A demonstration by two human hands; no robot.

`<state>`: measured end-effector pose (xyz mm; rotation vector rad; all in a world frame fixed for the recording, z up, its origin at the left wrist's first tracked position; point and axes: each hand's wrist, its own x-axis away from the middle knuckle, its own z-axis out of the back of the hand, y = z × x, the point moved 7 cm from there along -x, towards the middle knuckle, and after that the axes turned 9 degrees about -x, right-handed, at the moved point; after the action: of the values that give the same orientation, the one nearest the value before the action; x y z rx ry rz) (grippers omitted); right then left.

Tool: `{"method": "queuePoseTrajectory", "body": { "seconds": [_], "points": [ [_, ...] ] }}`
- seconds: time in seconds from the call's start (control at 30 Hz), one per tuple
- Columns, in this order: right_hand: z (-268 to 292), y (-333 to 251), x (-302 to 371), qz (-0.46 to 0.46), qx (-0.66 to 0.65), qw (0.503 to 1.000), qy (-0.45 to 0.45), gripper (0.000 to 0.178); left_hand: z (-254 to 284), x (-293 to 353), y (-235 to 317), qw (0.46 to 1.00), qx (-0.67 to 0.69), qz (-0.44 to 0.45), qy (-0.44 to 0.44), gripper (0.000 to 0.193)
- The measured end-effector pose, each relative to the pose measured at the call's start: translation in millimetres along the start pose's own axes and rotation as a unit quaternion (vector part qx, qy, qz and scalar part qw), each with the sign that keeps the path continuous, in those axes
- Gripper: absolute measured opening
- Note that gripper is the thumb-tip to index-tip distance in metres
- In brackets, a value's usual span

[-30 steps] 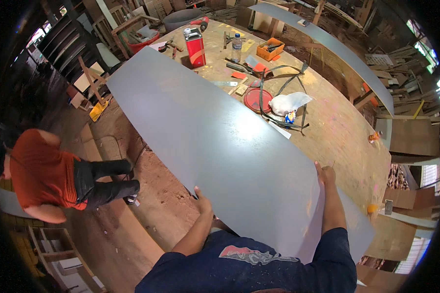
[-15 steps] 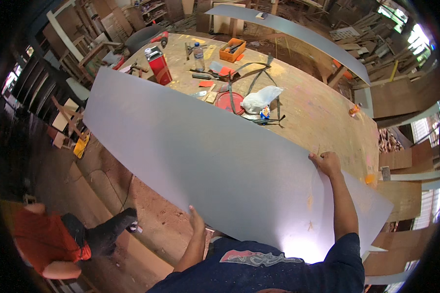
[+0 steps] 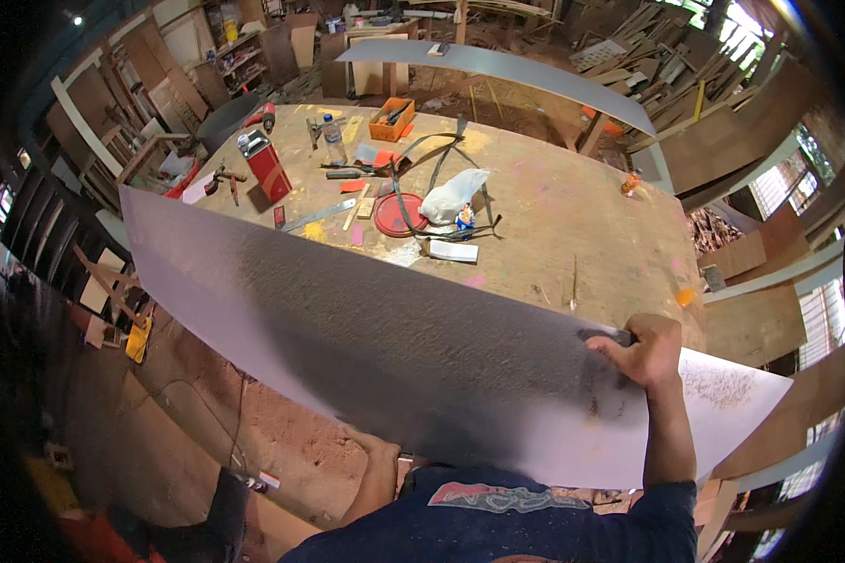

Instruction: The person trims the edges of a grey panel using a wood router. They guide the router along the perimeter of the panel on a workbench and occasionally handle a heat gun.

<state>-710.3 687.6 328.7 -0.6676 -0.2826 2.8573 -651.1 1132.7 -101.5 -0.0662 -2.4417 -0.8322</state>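
A long grey panel [image 3: 366, 328], its near face partly in shadow, stretches across in front of me, tilted up along its far edge. My right hand [image 3: 650, 352] is closed over that far edge towards the right end, thumb on the near face. At the near edge, left of my body, my left hand [image 3: 374, 447] grips the panel from below; its fingers are mostly hidden under the sheet. Behind the panel is a wooden worktable [image 3: 554, 216], where a red lid [image 3: 401, 215], a white plastic bag [image 3: 453, 194] and black straps [image 3: 438, 161] lie.
A red can [image 3: 267, 169], a bottle [image 3: 333, 141], an orange bin [image 3: 391, 119] and a drill [image 3: 263, 116] stand at the table's far left. Another grey panel [image 3: 507, 66] lies beyond. Someone's dark-clothed leg [image 3: 218, 511] is at lower left. Scrap wood [image 3: 643, 52] is piled far right.
The panel has tipped steeper and come nearer, uncovering more tabletop. My right hand moved nearer and right with it. The other person has shifted down towards the lower-left rim.
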Motion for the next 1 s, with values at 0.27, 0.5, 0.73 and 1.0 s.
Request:
{"method": "queuePoseTrajectory", "body": {
  "seconds": [0.27,0.5,0.73,1.0],
  "points": [
    [113,-85,113,0.14,0.003,0.985,0.098,0.069,4,68,14,0.986,0.061,0.019,-0.151,0.098],
    [234,-147,267,0.143,0.04,0.978,0.149,0.062,66,190,0,0.964,0.094,0.074,-0.236,0.098],
    [308,-197,406,0.159,0.127,0.961,0.187,0.067,88,273,25,0.936,0.104,0.111,-0.317,0.097],
    [303,-196,460,0.135,0.128,0.947,0.263,0.072,90,282,75,0.908,0.12,0.142,-0.374,0.096]
  ]
}}
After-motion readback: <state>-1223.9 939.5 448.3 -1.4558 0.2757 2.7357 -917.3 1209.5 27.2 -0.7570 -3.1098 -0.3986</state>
